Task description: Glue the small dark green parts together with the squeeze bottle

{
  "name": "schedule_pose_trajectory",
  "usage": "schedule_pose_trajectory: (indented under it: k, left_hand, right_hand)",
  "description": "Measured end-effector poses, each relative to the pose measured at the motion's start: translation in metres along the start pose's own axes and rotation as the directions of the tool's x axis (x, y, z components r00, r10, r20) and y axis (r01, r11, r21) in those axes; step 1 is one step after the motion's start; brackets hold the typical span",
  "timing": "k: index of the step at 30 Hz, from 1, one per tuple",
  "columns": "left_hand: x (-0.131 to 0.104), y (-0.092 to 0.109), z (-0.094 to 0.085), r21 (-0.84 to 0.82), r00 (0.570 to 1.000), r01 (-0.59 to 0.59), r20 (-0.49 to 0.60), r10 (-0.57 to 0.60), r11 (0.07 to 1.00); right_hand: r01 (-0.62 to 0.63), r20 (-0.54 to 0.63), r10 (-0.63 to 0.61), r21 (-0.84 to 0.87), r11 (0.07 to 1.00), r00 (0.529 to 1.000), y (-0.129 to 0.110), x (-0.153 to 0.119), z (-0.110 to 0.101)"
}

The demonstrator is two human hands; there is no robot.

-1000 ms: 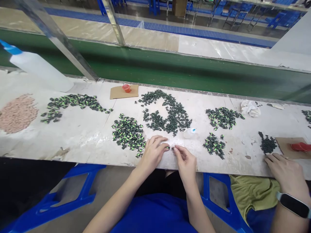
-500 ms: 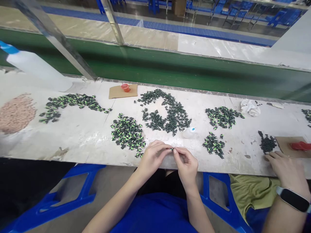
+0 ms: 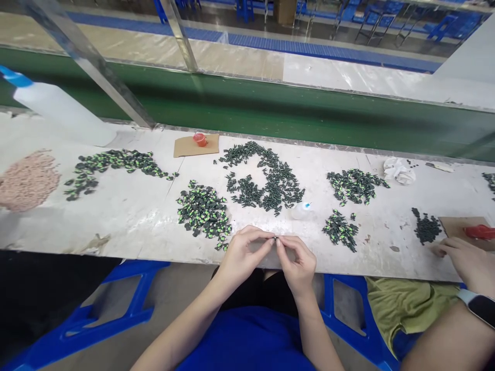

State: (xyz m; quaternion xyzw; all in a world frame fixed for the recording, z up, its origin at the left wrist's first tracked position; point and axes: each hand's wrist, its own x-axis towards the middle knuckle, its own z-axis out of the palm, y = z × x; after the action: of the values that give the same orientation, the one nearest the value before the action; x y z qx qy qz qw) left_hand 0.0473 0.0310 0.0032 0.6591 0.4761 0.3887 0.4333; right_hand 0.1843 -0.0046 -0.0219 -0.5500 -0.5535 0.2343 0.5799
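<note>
Near the table's front edge, my left hand (image 3: 246, 251) and my right hand (image 3: 297, 260) meet fingertip to fingertip. Both are pinched on one tiny dark part (image 3: 275, 238), mostly hidden by the fingers. Left of my left hand lies a pile of black-and-green pieces (image 3: 203, 211). Beyond my hands spreads a pile of small dark green pieces (image 3: 278, 185), with a small clear bottle (image 3: 300, 211) with a blue tip at its near edge. Right of my right hand is a smaller black-and-green pile (image 3: 340, 230).
A co-worker's hand (image 3: 469, 260) is at the right, by a black pile (image 3: 427, 228) and a red container (image 3: 479, 232). A red cup (image 3: 200, 139) stands on cardboard. A large white bottle (image 3: 64, 111) and a pinkish pile (image 3: 29, 180) are at the left.
The co-worker's hand has moved right, away from the black pile. My hands have barely moved; the green on the tiny part no longer shows clearly.
</note>
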Motion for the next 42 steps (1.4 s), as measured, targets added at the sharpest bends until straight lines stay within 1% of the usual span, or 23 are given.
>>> schedule_pose_trajectory:
  k: [2, 4, 5, 7, 9, 11, 14, 17, 19, 22, 27, 29, 30, 32, 33, 35, 36, 37, 39, 41, 42]
  left_hand:
    - [0.0, -0.001, -0.001, 0.052, 0.998, -0.056, 0.023, 0.055, 0.997]
    - [0.001, -0.002, -0.003, 0.137, 0.992, -0.122, 0.048, 0.116, 0.983]
    - [0.002, -0.002, -0.004, 0.183, 0.987, -0.155, 0.065, 0.146, 0.971]
    - [0.003, -0.002, -0.006, 0.263, 0.974, -0.222, 0.101, 0.202, 0.939]
    - [0.004, 0.0, -0.008, 0.318, 0.959, -0.282, 0.13, 0.253, 0.905]
    - [0.005, 0.003, -0.009, 0.356, 0.944, -0.33, 0.14, 0.299, 0.874]
    - [0.004, 0.007, -0.007, 0.391, 0.919, -0.392, 0.126, 0.374, 0.832]
    - [0.002, 0.008, -0.003, 0.409, 0.89, -0.442, 0.09, 0.446, 0.799]
    - [0.001, 0.01, -0.001, 0.418, 0.877, -0.458, 0.066, 0.477, 0.784]
    - [-0.003, 0.015, 0.001, 0.46, 0.872, -0.452, 0.049, 0.487, 0.764]
    - [-0.009, 0.015, 0.009, 0.484, 0.857, -0.476, 0.068, 0.511, 0.734]
    - [-0.011, 0.012, 0.013, 0.459, 0.857, -0.488, 0.091, 0.507, 0.743]
    - [-0.011, 0.011, 0.014, 0.439, 0.866, -0.485, 0.115, 0.487, 0.757]
    - [-0.009, 0.009, 0.013, 0.408, 0.89, -0.455, 0.194, 0.411, 0.791]
    - [-0.008, 0.008, 0.01, 0.413, 0.9, -0.434, 0.238, 0.364, 0.801]
    - [-0.006, 0.008, -0.002, 0.465, 0.912, -0.398, 0.297, 0.284, 0.791]
    - [-0.005, 0.007, -0.01, 0.509, 0.92, -0.383, 0.287, 0.267, 0.771]
    - [-0.006, 0.006, -0.019, 0.549, 0.928, -0.367, 0.267, 0.258, 0.751]
    - [-0.008, -0.001, -0.038, 0.615, 0.945, -0.326, 0.214, 0.246, 0.718]
    - [-0.013, -0.011, -0.054, 0.664, 0.953, -0.302, 0.192, 0.234, 0.684]
    - [-0.015, -0.017, -0.061, 0.677, 0.949, -0.315, 0.209, 0.236, 0.666]
  right_hand:
    - [-0.166, 0.011, 0.166, 0.085, 0.982, 0.986, 0.0, 0.001, -0.002]
    - [-0.319, 0.048, 0.315, 0.185, 0.93, 0.948, -0.001, 0.003, -0.004]
    - [-0.375, 0.076, 0.367, 0.229, 0.898, 0.927, -0.001, 0.005, -0.006]
    - [-0.452, 0.145, 0.428, 0.293, 0.842, 0.892, -0.002, 0.009, -0.009]
    - [-0.493, 0.194, 0.453, 0.327, 0.806, 0.87, -0.002, 0.012, -0.012]
    - [-0.514, 0.211, 0.469, 0.342, 0.786, 0.857, -0.003, 0.014, -0.014]
    - [-0.527, 0.204, 0.486, 0.356, 0.771, 0.85, -0.006, 0.015, -0.013]
    - [-0.513, 0.177, 0.484, 0.381, 0.769, 0.857, -0.008, 0.014, -0.009]
    - [-0.495, 0.16, 0.472, 0.381, 0.781, 0.867, -0.009, 0.013, -0.008]
    - [-0.474, 0.151, 0.451, 0.361, 0.803, 0.879, -0.008, 0.013, -0.008]
    - [-0.436, 0.133, 0.417, 0.339, 0.833, 0.899, -0.004, 0.008, -0.015]
    - [-0.413, 0.13, 0.392, 0.291, 0.863, 0.911, 0.0, 0.005, -0.021]
    - [-0.396, 0.129, 0.375, 0.25, 0.884, 0.918, 0.002, 0.004, -0.025]
    - [-0.335, 0.085, 0.326, 0.129, 0.934, 0.942, 0.007, 0.005, -0.035]
    - [-0.288, 0.03, 0.287, 0.048, 0.956, 0.957, 0.01, 0.007, -0.041]
    - [-0.188, -0.153, 0.165, -0.152, 0.97, 0.974, 0.016, 0.012, -0.055]
    - [-0.157, -0.242, 0.093, -0.26, 0.953, 0.966, 0.019, 0.016, -0.061]
    - [-0.139, -0.296, 0.027, -0.364, 0.921, 0.955, 0.021, 0.02, -0.067]
    - [-0.099, -0.329, -0.097, -0.529, 0.843, 0.939, 0.024, 0.028, -0.074]
    - [-0.035, -0.29, -0.191, -0.626, 0.779, 0.938, 0.025, 0.034, -0.074]
    - [0.001, -0.254, -0.219, -0.651, 0.759, 0.942, 0.026, 0.036, -0.071]
